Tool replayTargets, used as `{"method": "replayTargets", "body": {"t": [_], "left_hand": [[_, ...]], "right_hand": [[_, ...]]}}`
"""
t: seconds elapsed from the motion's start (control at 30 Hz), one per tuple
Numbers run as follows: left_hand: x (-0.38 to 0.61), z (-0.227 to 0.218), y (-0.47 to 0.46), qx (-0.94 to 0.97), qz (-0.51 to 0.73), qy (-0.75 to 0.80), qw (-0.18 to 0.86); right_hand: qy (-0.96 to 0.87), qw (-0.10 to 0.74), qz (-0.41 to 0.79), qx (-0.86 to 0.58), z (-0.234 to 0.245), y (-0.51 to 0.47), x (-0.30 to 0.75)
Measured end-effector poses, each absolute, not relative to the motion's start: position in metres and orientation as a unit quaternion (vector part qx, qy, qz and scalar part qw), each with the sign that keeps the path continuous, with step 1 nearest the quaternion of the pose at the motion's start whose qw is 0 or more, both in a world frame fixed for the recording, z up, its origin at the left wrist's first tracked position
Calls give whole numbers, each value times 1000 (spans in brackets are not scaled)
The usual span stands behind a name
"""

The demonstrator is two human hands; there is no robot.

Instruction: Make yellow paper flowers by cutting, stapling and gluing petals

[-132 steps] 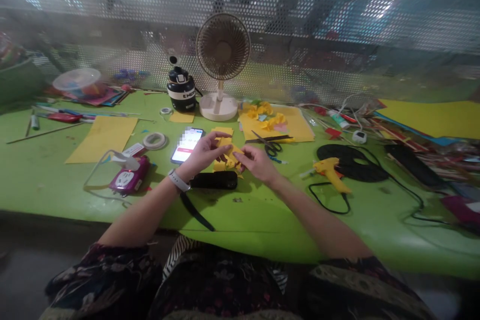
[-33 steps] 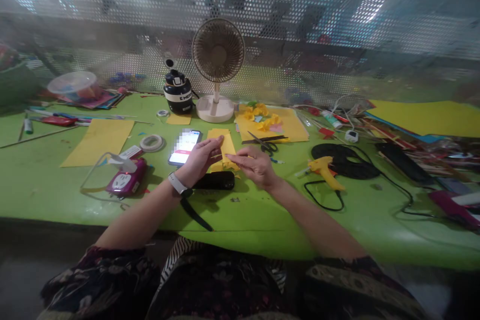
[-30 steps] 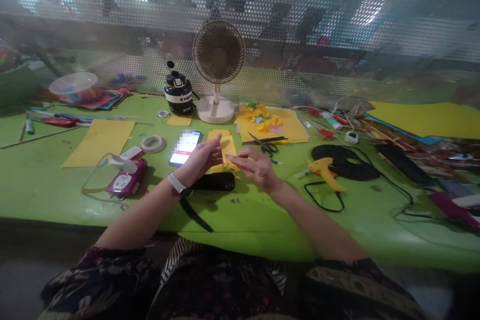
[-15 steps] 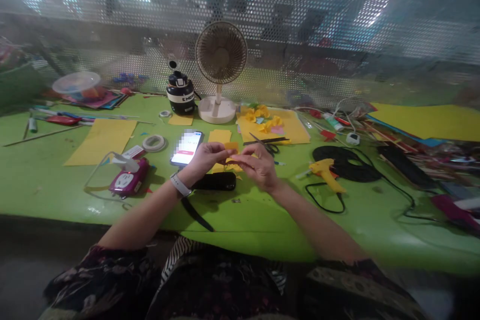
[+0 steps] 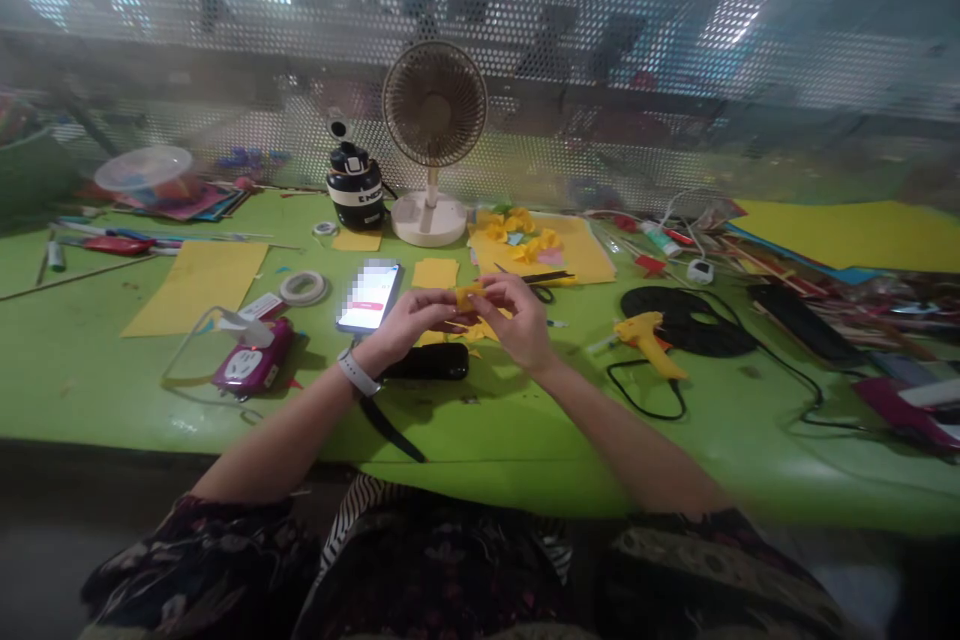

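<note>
Both my hands meet over the green table, just above a black case. My left hand, with a white watch at the wrist, pinches one end of a small rolled yellow paper piece. My right hand curls its fingers round the other end of the same piece. More yellow paper scraps lie under the hands. A phone with a lit screen lies just left of my left hand.
Scissors and a yellow sheet with paper flowers lie behind my right hand. A yellow glue gun with black cable is at the right. A fan, a black flask, tape rolls and a magenta socket block stand around.
The yellow paper, pressed flat between my hands a second ago, is now lifted and rolled small between both sets of fingertips. My right hand has risen and curled.
</note>
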State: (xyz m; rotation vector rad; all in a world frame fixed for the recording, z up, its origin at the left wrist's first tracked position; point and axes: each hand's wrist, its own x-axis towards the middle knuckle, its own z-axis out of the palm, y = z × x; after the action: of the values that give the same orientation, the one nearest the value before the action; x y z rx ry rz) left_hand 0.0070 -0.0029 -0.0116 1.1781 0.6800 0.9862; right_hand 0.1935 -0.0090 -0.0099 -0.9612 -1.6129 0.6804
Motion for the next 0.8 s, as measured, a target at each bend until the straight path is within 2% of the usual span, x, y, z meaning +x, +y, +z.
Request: {"method": "replayTargets", "body": {"t": [0.17,0.8], "left_hand": [[10,-9,-5,558,425,319,638],[9,-16,0,562,404,328,643]], "right_hand": [[-664,515,326,-433,-6,-14,192],[-661,525,335,-418,-11,-7,193]]}}
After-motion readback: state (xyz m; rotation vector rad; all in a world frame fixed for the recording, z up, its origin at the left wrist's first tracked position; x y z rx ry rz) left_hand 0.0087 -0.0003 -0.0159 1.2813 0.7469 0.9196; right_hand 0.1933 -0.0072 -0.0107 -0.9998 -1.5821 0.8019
